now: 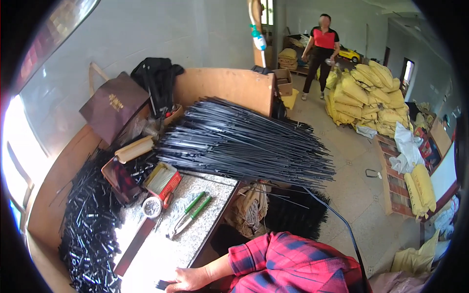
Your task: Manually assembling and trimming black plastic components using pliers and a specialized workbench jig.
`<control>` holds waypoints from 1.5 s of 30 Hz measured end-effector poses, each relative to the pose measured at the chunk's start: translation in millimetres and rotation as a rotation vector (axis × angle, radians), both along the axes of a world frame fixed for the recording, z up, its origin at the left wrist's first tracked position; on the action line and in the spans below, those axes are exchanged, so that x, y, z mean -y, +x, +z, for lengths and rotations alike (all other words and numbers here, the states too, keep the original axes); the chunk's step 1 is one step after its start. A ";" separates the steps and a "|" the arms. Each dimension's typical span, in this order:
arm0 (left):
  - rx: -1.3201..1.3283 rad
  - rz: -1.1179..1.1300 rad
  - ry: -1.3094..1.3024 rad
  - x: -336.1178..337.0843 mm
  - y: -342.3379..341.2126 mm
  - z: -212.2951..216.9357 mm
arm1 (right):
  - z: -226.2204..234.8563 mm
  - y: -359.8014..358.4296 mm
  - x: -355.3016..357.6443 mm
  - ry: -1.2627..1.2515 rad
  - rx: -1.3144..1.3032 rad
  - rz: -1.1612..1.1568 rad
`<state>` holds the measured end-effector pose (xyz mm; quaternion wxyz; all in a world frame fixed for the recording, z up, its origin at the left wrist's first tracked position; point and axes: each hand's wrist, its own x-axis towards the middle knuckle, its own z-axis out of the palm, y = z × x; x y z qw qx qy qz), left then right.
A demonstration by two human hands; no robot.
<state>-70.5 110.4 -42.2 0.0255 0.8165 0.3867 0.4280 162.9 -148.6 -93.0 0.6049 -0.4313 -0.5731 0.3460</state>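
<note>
The right hand (184, 280), fingers curled closed, grips small black pieces (161, 284) over the worktable's (202, 227) near end; the left hand is unseen. Short black offcuts (90, 239) heap left, long black rods (239, 141) lie far; what remains is unclear.

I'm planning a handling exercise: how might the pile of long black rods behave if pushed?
In the pile of long black rods, each is probably stiff, running nearly straight. The pile may spread apart, as its ends lie uneven and no tie shows. The sheen hints they could slip.
</note>
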 end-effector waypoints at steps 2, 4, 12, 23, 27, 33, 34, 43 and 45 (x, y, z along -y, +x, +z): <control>0.065 0.005 -0.062 8.4 0.4 0.0 | -16.2 -10.4 -8.7 -0.053 -0.093 -0.042; 0.595 -0.297 -0.558 22.2 3.5 -8.4 | -3.5 -8.9 -5.8 -0.184 -0.167 0.102; 0.944 -0.601 -1.230 114.7 91.8 -29.0 | 4.8 13.8 -3.4 -0.423 -0.011 -0.072; 1.125 -0.776 -1.484 134.3 90.1 -46.7 | -4.6 4.0 -10.2 -0.417 -0.090 -0.011; 1.108 -0.795 -1.460 137.3 94.9 -46.0 | -2.3 3.8 -12.2 -0.375 -0.039 -0.032; 1.119 -0.794 -1.535 137.3 98.1 -34.8 | -0.9 3.1 -14.8 -0.366 -0.073 -0.034; 1.091 -0.785 -1.542 137.1 98.2 -33.3 | -1.7 3.5 -14.7 -0.367 -0.072 -0.035; 1.084 -0.861 -1.545 133.1 97.4 -44.0 | -3.0 3.9 -15.9 -0.414 -0.046 -0.030; 1.080 -0.855 -1.555 133.4 97.1 -44.1 | 1.3 1.9 -15.9 -0.408 -0.073 -0.040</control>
